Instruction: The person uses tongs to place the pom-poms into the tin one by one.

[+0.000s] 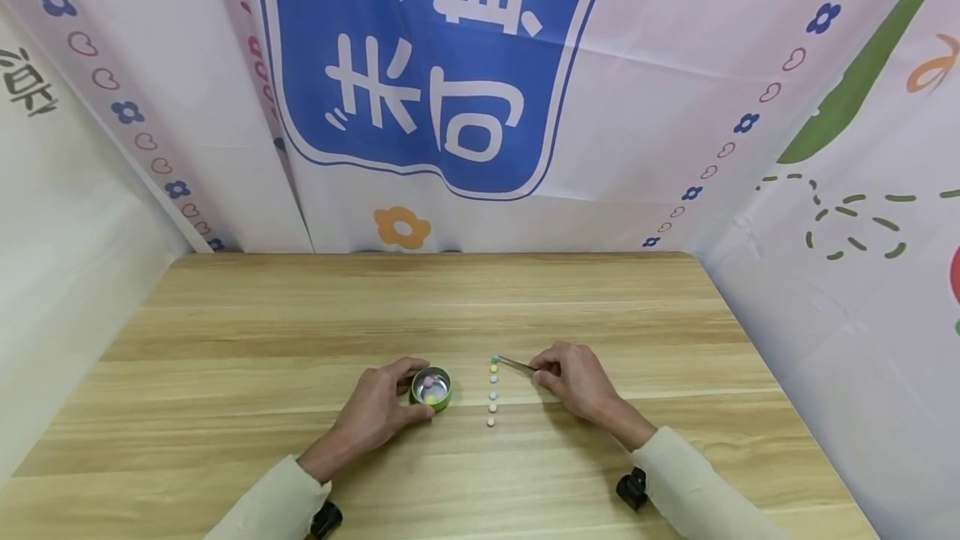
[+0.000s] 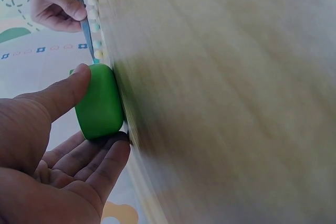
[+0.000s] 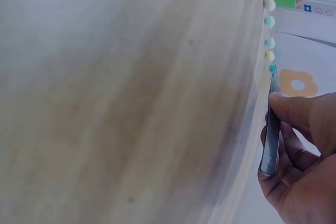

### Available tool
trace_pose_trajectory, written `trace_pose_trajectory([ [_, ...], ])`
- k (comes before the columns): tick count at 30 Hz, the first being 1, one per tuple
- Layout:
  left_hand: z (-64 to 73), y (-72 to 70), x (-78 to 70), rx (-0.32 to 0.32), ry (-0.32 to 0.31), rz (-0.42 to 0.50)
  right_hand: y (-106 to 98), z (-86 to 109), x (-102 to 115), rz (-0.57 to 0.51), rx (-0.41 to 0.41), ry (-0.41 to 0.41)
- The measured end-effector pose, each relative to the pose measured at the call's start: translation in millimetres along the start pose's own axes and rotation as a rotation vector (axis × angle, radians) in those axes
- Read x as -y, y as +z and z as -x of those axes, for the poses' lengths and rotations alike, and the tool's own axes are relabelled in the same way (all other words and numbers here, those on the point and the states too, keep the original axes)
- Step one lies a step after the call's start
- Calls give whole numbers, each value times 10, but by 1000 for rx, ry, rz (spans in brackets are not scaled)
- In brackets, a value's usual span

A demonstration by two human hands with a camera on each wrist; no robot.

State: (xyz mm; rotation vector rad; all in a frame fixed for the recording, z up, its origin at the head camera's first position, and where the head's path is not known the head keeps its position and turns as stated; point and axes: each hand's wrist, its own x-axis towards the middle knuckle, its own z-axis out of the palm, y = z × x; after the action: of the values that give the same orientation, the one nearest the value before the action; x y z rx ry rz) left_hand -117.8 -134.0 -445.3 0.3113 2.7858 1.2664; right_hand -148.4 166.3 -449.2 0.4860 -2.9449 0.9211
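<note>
The left hand holds a small round green tin between thumb and fingers, on the table. Inside the tin, a pink ball and a yellow ball show in the head view. Metal tweezers are pinched in the right hand. Their tips are at a teal ball, the far end of a row of small balls. Behind it in the row come a yellow ball, pale blue ones and whitish ones. Whether the tips grip the teal ball, I cannot tell.
The wooden table reaches back to a printed cloth wall. More cloth hangs at the left and right sides. The row of balls lies between the two hands, just right of the tin.
</note>
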Motion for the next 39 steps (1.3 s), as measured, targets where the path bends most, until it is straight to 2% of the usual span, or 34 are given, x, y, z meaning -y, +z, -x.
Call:
trace_pose_trajectory([
  [19, -7, -12, -10, 7, -12, 2, -24, -23, 104, -32, -8, -61],
  [39, -10, 0, -1, 7, -5, -15, -17, 14, 356, -39, 8, -145],
])
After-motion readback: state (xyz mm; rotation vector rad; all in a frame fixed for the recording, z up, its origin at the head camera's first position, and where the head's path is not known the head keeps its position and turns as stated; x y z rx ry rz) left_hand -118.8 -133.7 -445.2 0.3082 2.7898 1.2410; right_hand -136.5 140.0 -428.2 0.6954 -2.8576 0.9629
